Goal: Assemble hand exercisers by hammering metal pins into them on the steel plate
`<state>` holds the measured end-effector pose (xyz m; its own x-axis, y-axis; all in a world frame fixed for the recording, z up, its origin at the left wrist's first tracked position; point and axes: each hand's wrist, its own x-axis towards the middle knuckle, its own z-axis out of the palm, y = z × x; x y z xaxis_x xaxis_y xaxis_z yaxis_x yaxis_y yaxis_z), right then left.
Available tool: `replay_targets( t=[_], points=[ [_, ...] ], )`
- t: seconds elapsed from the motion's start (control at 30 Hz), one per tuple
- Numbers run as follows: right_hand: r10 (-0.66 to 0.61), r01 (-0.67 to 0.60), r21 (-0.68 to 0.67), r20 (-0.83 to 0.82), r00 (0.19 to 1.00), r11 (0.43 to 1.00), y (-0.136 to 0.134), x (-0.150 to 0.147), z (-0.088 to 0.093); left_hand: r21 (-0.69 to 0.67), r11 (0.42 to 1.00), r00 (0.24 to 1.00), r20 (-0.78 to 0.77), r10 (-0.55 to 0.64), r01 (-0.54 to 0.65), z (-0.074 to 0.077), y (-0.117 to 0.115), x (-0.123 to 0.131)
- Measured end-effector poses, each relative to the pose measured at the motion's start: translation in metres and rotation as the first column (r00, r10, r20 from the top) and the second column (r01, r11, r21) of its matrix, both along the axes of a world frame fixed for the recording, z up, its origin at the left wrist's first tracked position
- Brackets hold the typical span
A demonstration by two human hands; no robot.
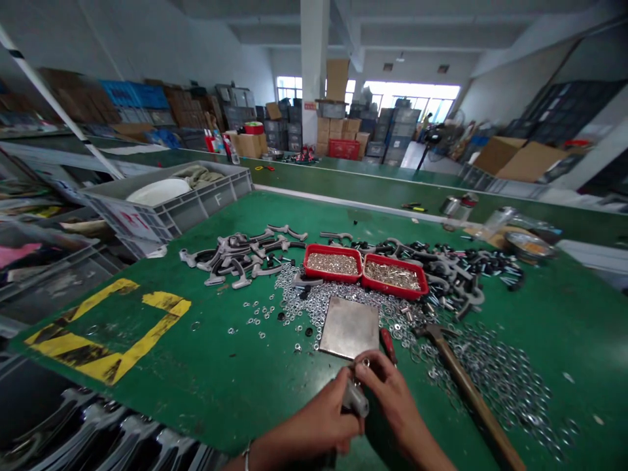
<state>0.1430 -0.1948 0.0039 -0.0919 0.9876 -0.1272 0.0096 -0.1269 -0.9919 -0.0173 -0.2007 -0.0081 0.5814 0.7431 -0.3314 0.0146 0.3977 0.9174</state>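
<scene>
Daylight glares through the far windows (412, 98); frame edges warp.

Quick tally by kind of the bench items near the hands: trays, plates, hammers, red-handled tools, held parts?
Red trays: 2
Square metal plate: 1
Hammer: 1
Red-handled tool: 1
Grey metal part in left hand: 1
Total: 6

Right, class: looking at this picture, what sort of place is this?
Probably a factory workshop: a long green workbench strewn with washers, a hammer, and stacked crates and cardboard boxes behind.
</scene>
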Motion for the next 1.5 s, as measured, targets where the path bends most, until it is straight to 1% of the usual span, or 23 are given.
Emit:
replay_targets(
  t=[0.07, 0.1, 0.13, 0.2, 0.27, 0.3, 0.37, 0.43, 0.53, 0.6, 0.63, 0.7, 0.77, 0.8, 0.87, 0.97, 1.03, 1.1, 1.23, 1.33, 1.4, 1.47, 1.5],
  points=[
    [0.114, -0.117, -0.054, -0.058, 0.992, 0.992, -0.003, 0.008, 0.002, -0.068, 0.985, 0.98, 0.134, -0.147, 0.157, 0.008, -0.007, -0.007],
    [0.179, -0.182, -0.06, -0.039, 0.983, 0.982, -0.003, 0.014, 0.002, -0.11, 0.977, 0.968, 0.197, -0.156, 0.18, 0.01, -0.009, -0.008],
    [0.229, -0.227, -0.04, 0.049, 0.972, 0.973, -0.001, 0.02, 0.0, -0.161, 0.973, 0.961, 0.246, -0.122, 0.165, 0.011, -0.01, -0.007],
    [0.212, -0.246, 0.05, 0.358, 0.909, 0.968, 0.011, 0.039, -0.007, -0.262, 0.965, 0.958, 0.28, 0.063, 0.013, 0.009, -0.009, -0.003],
    [0.016, -0.181, 0.194, 0.638, 0.77, 0.964, 0.03, 0.063, -0.018, -0.312, 0.926, 0.916, 0.266, 0.302, -0.215, 0.004, -0.001, 0.003],
    [-0.072, -0.152, 0.249, 0.707, 0.704, 0.956, 0.041, 0.076, -0.024, -0.308, 0.901, 0.882, 0.266, 0.388, -0.304, 0.002, 0.004, 0.005],
    [-0.147, -0.135, 0.293, 0.765, 0.627, 0.946, 0.06, 0.1, -0.033, -0.263, 0.885, 0.855, 0.261, 0.449, -0.384, 0.0, 0.016, 0.005],
    [-0.152, -0.16, 0.299, 0.793, 0.589, 0.941, 0.073, 0.117, -0.037, -0.181, 0.915, 0.896, 0.202, 0.394, -0.362, -0.001, 0.027, 0.003],
    [-0.148, -0.184, 0.311, 0.794, 0.589, 0.933, 0.08, 0.126, -0.033, -0.005, 0.932, 0.931, 0.042, 0.363, -0.363, -0.001, 0.041, 0.002],
    [-0.164, -0.182, 0.336, 0.779, 0.606, 0.924, 0.076, 0.12, -0.025, 0.133, 0.894, 0.899, -0.041, 0.436, -0.428, 0.0, 0.047, 0.005],
    [-0.165, -0.155, 0.34, 0.745, 0.646, 0.928, 0.071, 0.113, -0.02, 0.2, 0.865, 0.876, -0.063, 0.479, -0.459, 0.001, 0.049, 0.007],
    [-0.116, -0.054, 0.268, 0.575, 0.81, 0.962, 0.059, 0.094, -0.009, 0.319, 0.817, 0.85, -0.064, 0.524, -0.48, 0.007, 0.052, 0.014],
    [-0.042, 0.018, 0.098, 0.247, 0.968, 0.995, 0.045, 0.069, 0.0, 0.41, 0.796, 0.865, -0.032, 0.501, -0.446, 0.014, 0.053, 0.02],
    [-0.017, 0.016, 0.02, 0.08, 0.997, 1.0, 0.039, 0.056, 0.003, 0.445, 0.79, 0.877, -0.018, 0.48, -0.423, 0.018, 0.053, 0.023],
    [0.009, -0.024, -0.085, -0.171, 0.985, 0.996, 0.03, 0.034, 0.004, 0.492, 0.776, 0.887, -0.012, 0.461, -0.396, 0.024, 0.052, 0.027],
    [-0.008, -0.085, -0.213, -0.4, 0.917, 0.973, 0.026, 0.017, -0.002, 0.52, 0.769, 0.88, -0.065, 0.47, -0.373, 0.024, 0.048, 0.03],
    [-0.02, -0.118, -0.262, -0.471, 0.882, 0.958, 0.025, 0.015, -0.005, 0.528, 0.773, 0.873, -0.111, 0.475, -0.353, 0.019, 0.045, 0.03],
    [-0.021, -0.122, -0.271, -0.469, 0.883, 0.955, 0.024, 0.016, -0.007, 0.527, 0.771, 0.857, -0.144, 0.495, -0.357, 0.015, 0.042, 0.032],
    [-0.004, -0.046, -0.159, -0.306, 0.952, 0.986, 0.015, 0.017, -0.005, 0.507, 0.778, 0.837, -0.18, 0.517, -0.372, 0.016, 0.037, 0.035],
    [-0.062, 0.065, 0.063, -0.044, 0.997, 0.996, 0.005, 0.018, 0.0, 0.483, 0.799, 0.851, -0.184, 0.492, -0.358, 0.031, 0.032, 0.035],
    [-0.119, 0.073, 0.298, 0.136, 0.984, 0.952, 0.001, 0.02, 0.003, 0.479, 0.811, 0.876, -0.158, 0.455, -0.335, 0.044, 0.028, 0.032],
    [-0.157, 0.005, 0.502, 0.261, 0.953, 0.865, 0.0, 0.022, 0.007, 0.473, 0.821, 0.896, -0.129, 0.424, -0.32, 0.053, 0.025, 0.029],
    [-0.164, -0.037, 0.561, 0.304, 0.938, 0.827, 0.0, 0.022, 0.008, 0.464, 0.824, 0.897, -0.125, 0.424, -0.324, 0.055, 0.024, 0.027]
  ],
)
